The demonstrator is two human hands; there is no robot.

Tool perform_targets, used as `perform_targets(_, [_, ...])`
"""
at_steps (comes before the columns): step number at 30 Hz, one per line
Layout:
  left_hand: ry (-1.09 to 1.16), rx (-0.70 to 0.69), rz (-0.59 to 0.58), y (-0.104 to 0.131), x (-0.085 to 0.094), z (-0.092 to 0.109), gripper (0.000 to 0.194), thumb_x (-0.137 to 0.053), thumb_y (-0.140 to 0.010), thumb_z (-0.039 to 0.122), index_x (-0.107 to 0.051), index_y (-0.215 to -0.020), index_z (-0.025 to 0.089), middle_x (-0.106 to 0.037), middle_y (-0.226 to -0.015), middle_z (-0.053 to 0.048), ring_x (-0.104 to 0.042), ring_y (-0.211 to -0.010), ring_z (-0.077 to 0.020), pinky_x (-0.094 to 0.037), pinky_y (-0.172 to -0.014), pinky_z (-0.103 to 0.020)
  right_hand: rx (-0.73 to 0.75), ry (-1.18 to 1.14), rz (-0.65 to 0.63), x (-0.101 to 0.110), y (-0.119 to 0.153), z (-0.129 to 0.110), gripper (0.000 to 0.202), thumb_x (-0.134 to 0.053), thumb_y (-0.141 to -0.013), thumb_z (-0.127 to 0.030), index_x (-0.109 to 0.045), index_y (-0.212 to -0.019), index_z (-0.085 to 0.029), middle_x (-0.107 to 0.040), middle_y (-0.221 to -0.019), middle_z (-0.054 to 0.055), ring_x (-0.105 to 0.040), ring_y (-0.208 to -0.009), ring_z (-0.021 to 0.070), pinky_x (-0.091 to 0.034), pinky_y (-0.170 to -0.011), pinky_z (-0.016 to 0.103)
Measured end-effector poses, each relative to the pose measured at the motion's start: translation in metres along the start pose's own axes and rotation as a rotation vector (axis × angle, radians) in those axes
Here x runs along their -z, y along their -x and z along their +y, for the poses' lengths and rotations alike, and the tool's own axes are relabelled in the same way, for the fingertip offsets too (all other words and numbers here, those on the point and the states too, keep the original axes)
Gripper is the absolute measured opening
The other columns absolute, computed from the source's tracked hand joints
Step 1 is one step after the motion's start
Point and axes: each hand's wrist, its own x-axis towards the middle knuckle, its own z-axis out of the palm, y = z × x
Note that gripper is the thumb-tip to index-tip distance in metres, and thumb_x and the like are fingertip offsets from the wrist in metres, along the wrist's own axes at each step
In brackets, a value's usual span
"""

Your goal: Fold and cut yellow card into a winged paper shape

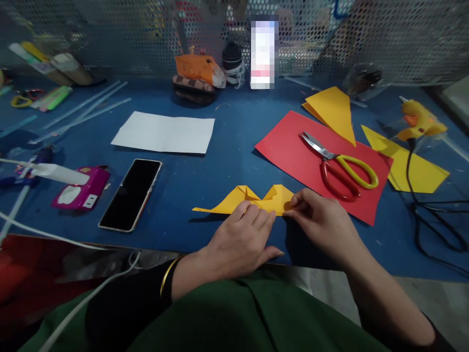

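A folded yellow-orange sheet of paper (pixel 227 199) lies near the front edge of the blue table, with two raised peaks and a thin pointed strip at its left end. My left hand (pixel 242 234) is closed over its lower middle, fingers bent together and pressing it to the tabletop; the thumb lies apart on the table side. At the paper's right end, my right hand (pixel 318 217) pinches the edge between thumb and fingers. Part of the paper is hidden under both hands. Red-and-yellow-handled scissors (pixel 331 155) rest on a red sheet (pixel 280 134) beyond my right hand.
Left of the paper lie a black phone (pixel 131 195), a magenta adapter (pixel 81 188) and a white sheet (pixel 164 133). Yellow paper pieces (pixel 331 110) and a yellow glue gun (pixel 421 120) with a black cord are at right. A lit screen (pixel 263 54) leans against the mesh.
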Motion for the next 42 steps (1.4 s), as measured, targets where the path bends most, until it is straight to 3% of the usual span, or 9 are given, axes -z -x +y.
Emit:
perform_targets(5, [-0.004,0.01,-0.011,0.0,-0.001,0.003,0.065,-0.045,-0.098,0.059,-0.059,-0.128,0.003,-0.064,-0.097,-0.012,-0.057,-0.096,-0.0278,-0.04,-0.096,-0.042,-0.064,-0.062,0.009,0.007,-0.001,0.006,0.007,-0.063,-0.078,-0.03,-0.058,-0.08,-0.025,-0.071,-0.072,0.0,-0.069,-0.067,0.0192,-0.05,-0.061,0.031])
perform_targets(10, [0.05,-0.038,-0.013,-0.003,-0.008,0.006,0.061,-0.04,-0.101,0.051,-0.061,-0.118,-0.004,-0.063,-0.099,-0.017,-0.057,-0.093,-0.029,-0.044,-0.086,-0.043,-0.002,0.043,0.037,0.006,-0.003,0.005,0.003,-0.058,-0.078,-0.025,-0.057,-0.08,-0.025,-0.073,-0.074,0.002,-0.07,-0.069,0.0212,-0.047,-0.062,0.033])
perform_targets(13, [0.084,-0.051,-0.029,-0.005,-0.01,0.006,0.063,-0.035,-0.103,0.052,-0.057,-0.124,-0.004,-0.063,-0.097,-0.017,-0.056,-0.093,-0.0287,-0.046,-0.081,-0.042,0.022,0.106,0.047,0.003,-0.003,0.004,0.004,-0.055,-0.079,-0.023,-0.057,-0.082,-0.025,-0.074,-0.077,0.002,-0.07,-0.072,0.0223,-0.047,-0.065,0.035])
perform_targets(19, [0.132,-0.036,-0.03,-0.014,-0.011,0.009,0.07,-0.04,-0.099,0.059,-0.054,-0.133,-0.001,-0.06,-0.095,-0.012,-0.053,-0.091,-0.0271,-0.046,-0.08,-0.039,0.021,0.125,0.036,0.004,-0.001,0.006,0.006,-0.059,-0.079,-0.023,-0.057,-0.084,-0.024,-0.072,-0.074,0.001,-0.069,-0.072,0.0218,-0.047,-0.067,0.035])
perform_targets(28, [0.11,-0.01,-0.061,-0.015,-0.01,0.013,0.071,-0.044,-0.098,0.06,-0.052,-0.134,-0.001,-0.059,-0.096,-0.012,-0.052,-0.091,-0.0265,-0.045,-0.079,-0.04,-0.059,-0.079,0.074,0.013,0.004,0.02,0.009,-0.065,-0.079,-0.031,-0.06,-0.082,-0.024,-0.073,-0.075,0.001,-0.071,-0.07,0.0204,-0.052,-0.066,0.034])
perform_targets(37, [0.065,-0.025,-0.035,-0.015,-0.009,0.012,0.069,-0.047,-0.097,0.058,-0.055,-0.133,-0.001,-0.06,-0.095,-0.012,-0.052,-0.09,-0.0264,-0.042,-0.081,-0.038,0.057,0.159,0.113,0.006,0.005,0.022,0.011,-0.062,-0.08,-0.026,-0.056,-0.089,-0.023,-0.073,-0.081,0.004,-0.067,-0.076,0.0232,-0.048,-0.07,0.038])
perform_targets(42, [0.041,-0.027,-0.024,-0.019,-0.01,0.014,0.076,-0.053,-0.092,0.064,-0.055,-0.134,0.002,-0.06,-0.097,-0.01,-0.052,-0.091,-0.0269,-0.039,-0.089,-0.04,0.051,0.131,0.128,0.004,0.007,0.023,0.013,-0.063,-0.08,-0.027,-0.055,-0.089,-0.022,-0.071,-0.079,0.003,-0.067,-0.076,0.0236,-0.047,-0.07,0.038])
